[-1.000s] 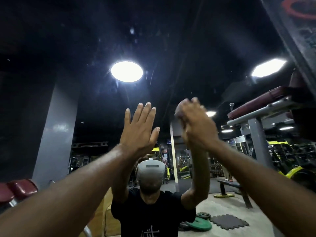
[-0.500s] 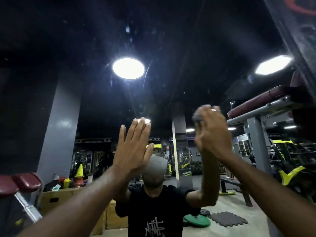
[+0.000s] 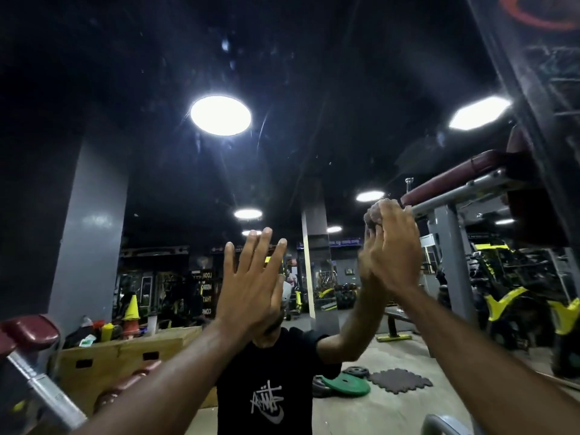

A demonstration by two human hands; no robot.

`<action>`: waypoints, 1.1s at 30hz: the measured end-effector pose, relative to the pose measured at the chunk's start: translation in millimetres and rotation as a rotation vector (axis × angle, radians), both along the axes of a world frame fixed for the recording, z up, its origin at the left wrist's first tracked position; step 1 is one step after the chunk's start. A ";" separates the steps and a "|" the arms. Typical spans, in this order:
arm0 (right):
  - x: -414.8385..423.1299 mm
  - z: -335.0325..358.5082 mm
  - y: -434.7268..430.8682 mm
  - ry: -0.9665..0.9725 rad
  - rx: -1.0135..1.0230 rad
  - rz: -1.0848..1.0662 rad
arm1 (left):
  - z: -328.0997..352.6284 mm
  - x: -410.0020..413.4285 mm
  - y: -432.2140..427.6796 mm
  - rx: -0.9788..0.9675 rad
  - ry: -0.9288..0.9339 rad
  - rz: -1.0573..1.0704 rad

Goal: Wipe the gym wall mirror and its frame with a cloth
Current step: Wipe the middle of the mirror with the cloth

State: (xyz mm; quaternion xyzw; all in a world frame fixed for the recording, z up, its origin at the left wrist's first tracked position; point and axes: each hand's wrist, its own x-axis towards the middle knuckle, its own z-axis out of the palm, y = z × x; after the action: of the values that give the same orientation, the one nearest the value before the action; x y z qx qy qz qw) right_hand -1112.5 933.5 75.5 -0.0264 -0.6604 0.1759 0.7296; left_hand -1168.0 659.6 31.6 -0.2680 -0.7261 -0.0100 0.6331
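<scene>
Looking at the middle of the view, I see my left hand [image 3: 251,287] spread flat, fingers straight, against the mirror [image 3: 314,73]. Right of centre, my right hand [image 3: 392,249] grips a bunched cloth [image 3: 375,213] on the glass; the mirror frame [image 3: 518,76] runs down the upper right.

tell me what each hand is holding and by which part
The right hand grips a bunched cloth, fingers curled round the wad; only its top shows. The left hand holds nothing, fingers spread flat.
</scene>
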 end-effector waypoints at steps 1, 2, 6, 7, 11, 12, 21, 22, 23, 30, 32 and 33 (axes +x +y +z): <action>-3.2 -2.8 -7.7 0.026 -0.060 -0.021 | -3.5 -0.4 1.6 0.010 -0.012 -0.004; -5.5 -6.6 -13.3 0.043 -0.083 -0.030 | -4.7 -0.5 4.0 0.027 -0.018 -0.011; -11.6 -40.4 -19.3 -0.043 0.073 -0.025 | 6.1 7.5 12.2 0.078 -0.029 -0.026; -12.6 -47.8 -15.5 -0.083 0.128 -0.032 | 12.0 10.7 16.1 0.094 -0.030 -0.051; -4.5 -43.6 10.3 -0.230 0.298 -0.022 | 40.8 18.9 40.2 0.057 0.007 -0.114; 1.1 -37.4 23.3 -0.235 0.354 -0.030 | 47.4 18.4 51.1 0.023 0.014 -0.114; 4.4 50.9 28.9 0.063 0.044 -0.029 | 57.5 4.1 84.8 0.021 0.066 -0.036; 0.9 45.6 22.8 -0.003 0.222 -0.013 | 56.6 4.3 86.3 0.019 0.065 -0.029; 0.9 42.5 22.1 -0.070 0.385 0.006 | 56.0 4.8 87.2 0.028 0.064 -0.024; 19.2 84.3 108.6 0.123 0.049 0.067 | 53.7 9.2 86.5 0.049 0.059 -0.003; 12.3 67.4 90.1 0.178 -0.072 -0.003 | 52.1 10.9 87.5 0.047 0.060 0.006; 8.7 51.4 78.1 0.161 0.005 -0.027 | 52.2 11.8 87.8 0.048 0.054 0.004</action>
State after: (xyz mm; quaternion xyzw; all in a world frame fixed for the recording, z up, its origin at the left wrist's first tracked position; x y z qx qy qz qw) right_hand -1103.7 1011.6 126.9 -0.0195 -0.5995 0.1659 0.7827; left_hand -1156.1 747.5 83.7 -0.2514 -0.7088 -0.0188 0.6589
